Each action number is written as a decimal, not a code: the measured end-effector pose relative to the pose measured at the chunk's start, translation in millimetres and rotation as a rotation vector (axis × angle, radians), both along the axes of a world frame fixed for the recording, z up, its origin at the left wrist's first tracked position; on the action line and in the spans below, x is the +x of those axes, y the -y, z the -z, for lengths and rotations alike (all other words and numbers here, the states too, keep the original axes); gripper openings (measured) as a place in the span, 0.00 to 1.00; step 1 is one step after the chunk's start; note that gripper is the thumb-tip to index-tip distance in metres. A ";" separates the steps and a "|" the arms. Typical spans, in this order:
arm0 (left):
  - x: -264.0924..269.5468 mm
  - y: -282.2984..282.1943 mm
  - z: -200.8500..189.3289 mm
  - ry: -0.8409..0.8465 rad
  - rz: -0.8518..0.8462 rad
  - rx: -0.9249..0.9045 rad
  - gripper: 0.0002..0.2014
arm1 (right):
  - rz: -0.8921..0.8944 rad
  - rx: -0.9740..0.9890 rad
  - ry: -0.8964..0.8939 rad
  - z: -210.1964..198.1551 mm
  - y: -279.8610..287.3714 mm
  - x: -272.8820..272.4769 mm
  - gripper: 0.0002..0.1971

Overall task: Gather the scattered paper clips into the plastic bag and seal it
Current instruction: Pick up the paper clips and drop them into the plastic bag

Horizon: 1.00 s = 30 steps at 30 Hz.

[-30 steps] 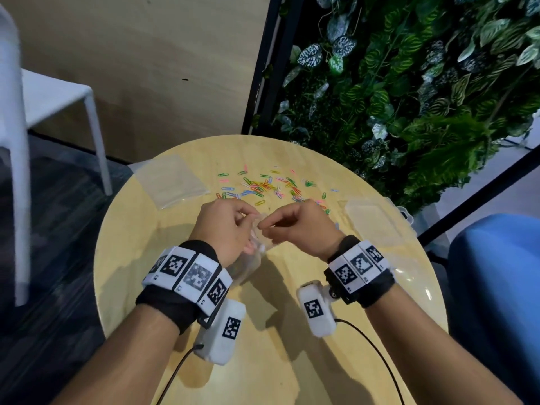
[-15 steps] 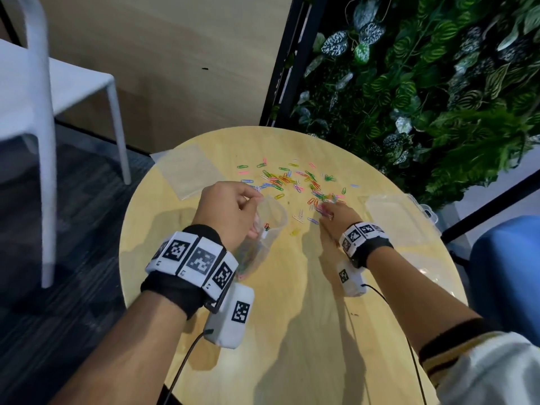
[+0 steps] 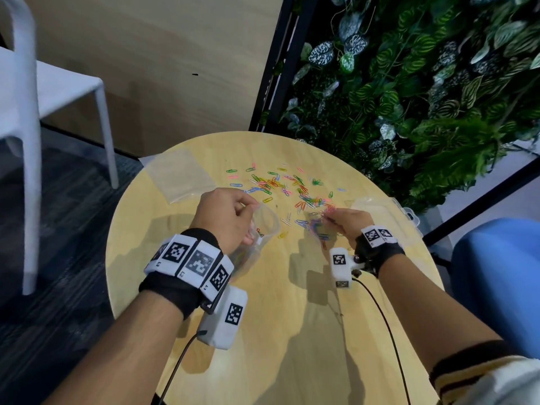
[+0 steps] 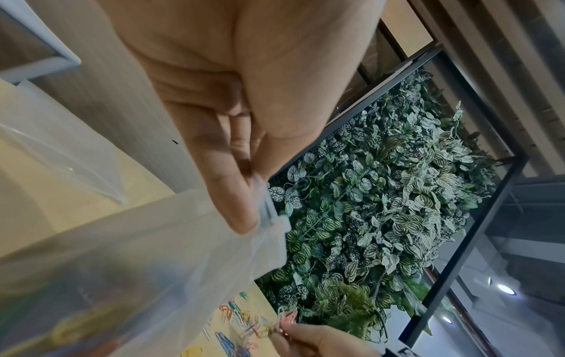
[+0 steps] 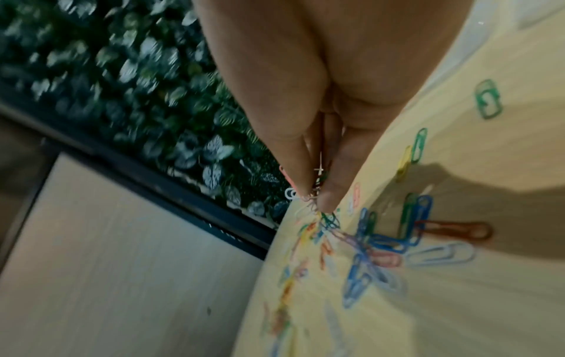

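Coloured paper clips (image 3: 274, 182) lie scattered over the far half of the round wooden table (image 3: 292, 331). My left hand (image 3: 230, 217) pinches the rim of a clear plastic bag (image 3: 263, 229) and holds its mouth open; the bag (image 4: 137, 265) has some clips inside. To its right, my right hand (image 3: 336, 219) pinches a small bunch of clips (image 5: 315, 193) between thumb and fingers, just above the pile (image 5: 382, 241). The same bunch (image 4: 282, 318) shows at the bottom of the left wrist view.
A second flat clear bag (image 3: 181, 173) lies at the table's far left. A clear plastic box (image 3: 388, 211) sits at the right edge. A white chair (image 3: 35, 112) stands to the left, a plant wall (image 3: 409, 83) behind, and a blue seat (image 3: 502, 273) to the right.
My right hand left the bag's mouth, reached right to the clip pile and closed on a bunch. My left hand kept hold of the bag.
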State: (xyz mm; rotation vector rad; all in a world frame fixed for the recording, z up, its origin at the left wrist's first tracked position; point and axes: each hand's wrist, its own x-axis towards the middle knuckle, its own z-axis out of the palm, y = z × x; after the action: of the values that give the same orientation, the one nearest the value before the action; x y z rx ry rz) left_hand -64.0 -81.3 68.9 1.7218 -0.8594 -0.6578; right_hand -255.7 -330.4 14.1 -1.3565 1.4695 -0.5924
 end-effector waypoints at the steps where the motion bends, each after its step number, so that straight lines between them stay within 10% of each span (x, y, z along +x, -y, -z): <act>1: -1.7 1.4 0.6 0.001 0.004 0.003 0.07 | 0.040 0.078 0.175 -4.3 -3.8 -1.9 0.03; 8: -10.5 6.6 4.9 0.035 0.012 0.017 0.06 | -0.239 0.389 0.691 -58.1 -70.4 10.9 0.07; 17: -16.6 5.9 3.8 0.096 0.057 0.044 0.05 | -0.592 0.188 0.194 -63.6 -137.6 52.4 0.15; 25: -13.5 3.7 2.3 0.077 0.079 0.035 0.04 | -0.769 -0.735 -0.411 -55.3 -153.6 64.1 0.09; 30: -8.3 3.0 4.6 0.103 0.049 0.029 0.06 | -1.002 -0.532 -0.375 -66.9 -142.8 68.4 0.11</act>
State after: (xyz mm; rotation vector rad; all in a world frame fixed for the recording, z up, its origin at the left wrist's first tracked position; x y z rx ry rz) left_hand -72.3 -84.3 64.3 1.7775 -0.9704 -0.6210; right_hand -187.2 -187.6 81.0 -2.4645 0.7106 -0.0493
